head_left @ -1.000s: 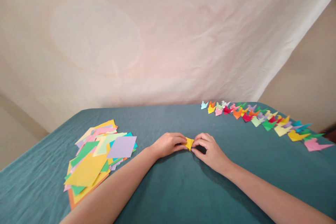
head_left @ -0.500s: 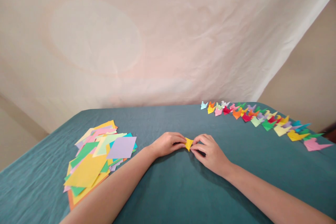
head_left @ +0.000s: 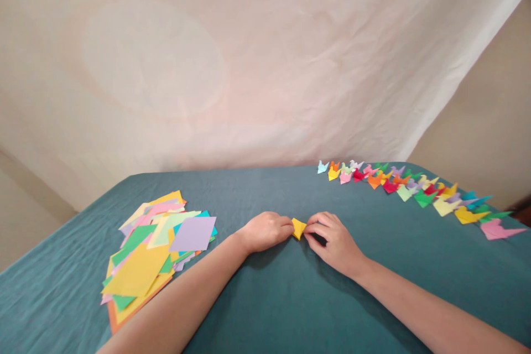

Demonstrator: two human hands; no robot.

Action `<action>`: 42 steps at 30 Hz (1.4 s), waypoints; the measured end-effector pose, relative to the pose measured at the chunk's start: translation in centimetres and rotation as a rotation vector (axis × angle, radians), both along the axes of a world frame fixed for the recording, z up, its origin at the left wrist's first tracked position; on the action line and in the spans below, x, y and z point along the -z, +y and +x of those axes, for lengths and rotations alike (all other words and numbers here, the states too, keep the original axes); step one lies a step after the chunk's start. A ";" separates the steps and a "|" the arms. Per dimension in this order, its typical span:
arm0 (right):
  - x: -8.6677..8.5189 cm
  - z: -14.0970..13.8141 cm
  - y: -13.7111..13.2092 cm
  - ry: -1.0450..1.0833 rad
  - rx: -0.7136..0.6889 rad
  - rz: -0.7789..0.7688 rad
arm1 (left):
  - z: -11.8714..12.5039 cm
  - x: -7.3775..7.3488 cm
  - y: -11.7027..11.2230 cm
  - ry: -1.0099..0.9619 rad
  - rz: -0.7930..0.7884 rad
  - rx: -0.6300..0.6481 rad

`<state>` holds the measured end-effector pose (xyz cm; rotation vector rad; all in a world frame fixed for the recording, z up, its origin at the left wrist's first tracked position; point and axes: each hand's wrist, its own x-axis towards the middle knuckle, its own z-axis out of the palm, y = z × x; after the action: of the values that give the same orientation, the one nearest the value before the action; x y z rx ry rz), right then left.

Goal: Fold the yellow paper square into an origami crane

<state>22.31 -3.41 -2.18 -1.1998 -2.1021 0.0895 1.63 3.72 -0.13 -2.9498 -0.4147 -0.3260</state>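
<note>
Between my two hands is a small folded piece of yellow origami paper [head_left: 298, 228], its point turned down toward me. My left hand [head_left: 269, 230] pinches its left side, the fingertips closed on the edge. From the other side, my right hand [head_left: 331, 240] grips the right corner between thumb and fingers. The fingertips cover both ends of the paper, so only its middle shows. Both forearms rest low over the table.
A loose pile of coloured paper squares [head_left: 141, 265] lies on the left of the green-blue tablecloth [head_left: 265, 310]. Rows of small folded paper cranes [head_left: 423, 193] stand along the right and back edge. A pale hanging cloth [head_left: 249, 66] rises behind the table.
The fingers of my left hand have drawn closer together on the yellow paper. My right hand has shifted very slightly to the right, still on its corner.
</note>
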 end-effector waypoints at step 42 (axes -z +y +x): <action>-0.6 -0.4 -0.3 -0.225 -0.047 -0.040 | 2.3 0.4 -1.4 -0.061 -0.029 -0.311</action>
<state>21.90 -3.76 -1.55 -1.2323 -2.3344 0.0181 3.90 2.35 -0.49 -2.8461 -0.8788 -0.3727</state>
